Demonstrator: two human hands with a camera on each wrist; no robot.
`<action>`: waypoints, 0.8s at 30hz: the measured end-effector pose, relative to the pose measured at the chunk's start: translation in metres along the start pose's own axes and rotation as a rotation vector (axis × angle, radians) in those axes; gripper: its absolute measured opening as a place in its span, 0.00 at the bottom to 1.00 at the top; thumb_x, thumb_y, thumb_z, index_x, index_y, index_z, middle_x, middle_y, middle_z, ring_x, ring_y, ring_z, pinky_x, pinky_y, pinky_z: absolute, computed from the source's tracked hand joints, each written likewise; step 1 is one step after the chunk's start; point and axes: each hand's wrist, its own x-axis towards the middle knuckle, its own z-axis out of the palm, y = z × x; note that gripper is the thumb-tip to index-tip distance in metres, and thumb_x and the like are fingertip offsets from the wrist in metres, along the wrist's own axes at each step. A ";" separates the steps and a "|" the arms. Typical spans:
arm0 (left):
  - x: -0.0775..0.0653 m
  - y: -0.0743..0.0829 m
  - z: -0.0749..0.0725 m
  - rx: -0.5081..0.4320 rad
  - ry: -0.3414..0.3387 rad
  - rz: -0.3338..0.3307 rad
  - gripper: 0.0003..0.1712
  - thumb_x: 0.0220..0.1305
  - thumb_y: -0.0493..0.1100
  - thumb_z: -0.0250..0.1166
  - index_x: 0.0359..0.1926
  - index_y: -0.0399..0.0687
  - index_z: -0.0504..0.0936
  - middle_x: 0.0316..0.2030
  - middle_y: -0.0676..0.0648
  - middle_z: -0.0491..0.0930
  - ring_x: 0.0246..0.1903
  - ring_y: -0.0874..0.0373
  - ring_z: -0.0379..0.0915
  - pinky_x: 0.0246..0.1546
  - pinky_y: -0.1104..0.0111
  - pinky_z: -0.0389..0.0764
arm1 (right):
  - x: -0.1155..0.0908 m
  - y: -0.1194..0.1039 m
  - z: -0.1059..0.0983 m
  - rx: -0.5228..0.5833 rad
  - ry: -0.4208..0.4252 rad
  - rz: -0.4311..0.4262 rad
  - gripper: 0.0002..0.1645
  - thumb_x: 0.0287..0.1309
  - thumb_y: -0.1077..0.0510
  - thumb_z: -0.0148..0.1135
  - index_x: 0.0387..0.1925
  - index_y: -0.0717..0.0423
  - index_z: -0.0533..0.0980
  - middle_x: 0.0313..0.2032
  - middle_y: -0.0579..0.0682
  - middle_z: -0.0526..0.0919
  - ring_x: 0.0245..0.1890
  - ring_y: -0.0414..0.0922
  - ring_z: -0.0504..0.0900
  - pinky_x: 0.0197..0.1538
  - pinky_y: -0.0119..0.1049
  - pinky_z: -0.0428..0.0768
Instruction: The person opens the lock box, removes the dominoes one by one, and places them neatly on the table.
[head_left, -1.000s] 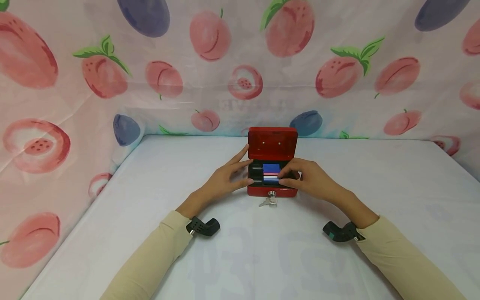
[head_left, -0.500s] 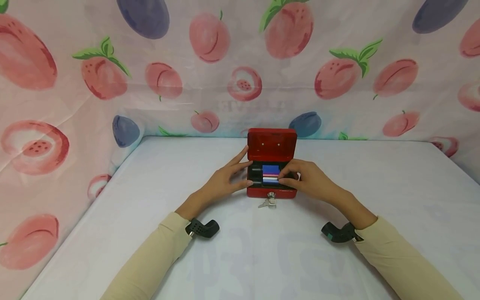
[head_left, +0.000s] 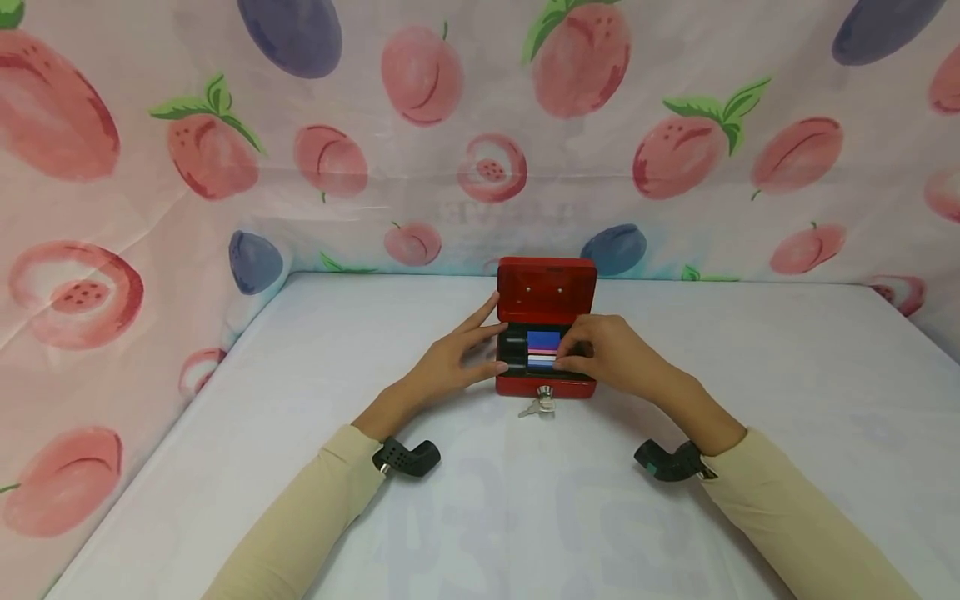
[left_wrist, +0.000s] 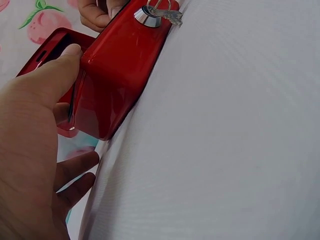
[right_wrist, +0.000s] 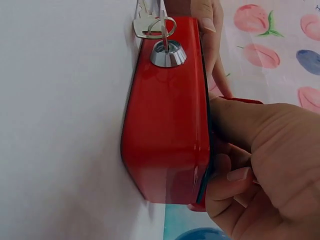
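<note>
A small red cash box (head_left: pixel 545 387) lies with its lid (head_left: pixel 546 292) raised against the back. In its black tray (head_left: pixel 513 342) sits a row of flat coloured pieces (head_left: pixel 543 339), blue, pink and white; their kind is too small to make out. My left hand (head_left: pixel 442 358) is at the box's left side, fingers spread, thumb on the front rim (left_wrist: pixel 70 52). From the right, my right hand (head_left: pixel 622 354) reaches in and pinches with thumb and index finger at the right end of the coloured strips. Its fingertips are hidden by the box wall in the right wrist view.
Keys on a ring (right_wrist: pixel 152 26) hang from the lock (right_wrist: pixel 168 54) on the box's front. The white-covered table (head_left: pixel 495 500) meets a fruit-printed cloth (head_left: pixel 420 167) just behind the box. A dark wrist camera sits at each cuff.
My right hand has shifted slightly left, its fingertips staying at the coloured pieces. The left hand keeps its place at the box.
</note>
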 end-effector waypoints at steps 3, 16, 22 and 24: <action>0.000 0.002 0.000 -0.004 0.004 0.004 0.36 0.63 0.51 0.65 0.67 0.42 0.67 0.74 0.61 0.40 0.70 0.64 0.44 0.64 0.60 0.61 | 0.001 -0.002 0.000 -0.006 -0.007 -0.013 0.04 0.50 0.59 0.73 0.29 0.54 0.84 0.28 0.44 0.77 0.31 0.44 0.74 0.34 0.36 0.77; 0.000 0.002 0.000 -0.027 0.010 0.003 0.35 0.62 0.49 0.66 0.67 0.41 0.68 0.74 0.61 0.41 0.70 0.64 0.45 0.64 0.60 0.61 | -0.001 -0.004 0.002 -0.036 -0.004 -0.048 0.04 0.53 0.59 0.70 0.32 0.55 0.83 0.29 0.44 0.76 0.31 0.43 0.75 0.36 0.36 0.79; 0.000 0.001 0.000 -0.022 0.007 0.003 0.35 0.63 0.50 0.65 0.67 0.41 0.68 0.74 0.62 0.41 0.70 0.64 0.45 0.64 0.60 0.61 | -0.001 0.002 0.002 -0.021 0.034 -0.065 0.03 0.55 0.60 0.69 0.32 0.54 0.82 0.30 0.45 0.75 0.31 0.43 0.73 0.35 0.36 0.77; 0.000 0.001 0.000 -0.018 0.006 0.003 0.35 0.63 0.50 0.66 0.67 0.41 0.68 0.74 0.62 0.41 0.70 0.65 0.45 0.64 0.60 0.61 | -0.002 0.002 0.001 -0.015 0.048 -0.074 0.03 0.55 0.60 0.69 0.32 0.54 0.81 0.30 0.45 0.76 0.31 0.43 0.72 0.34 0.36 0.76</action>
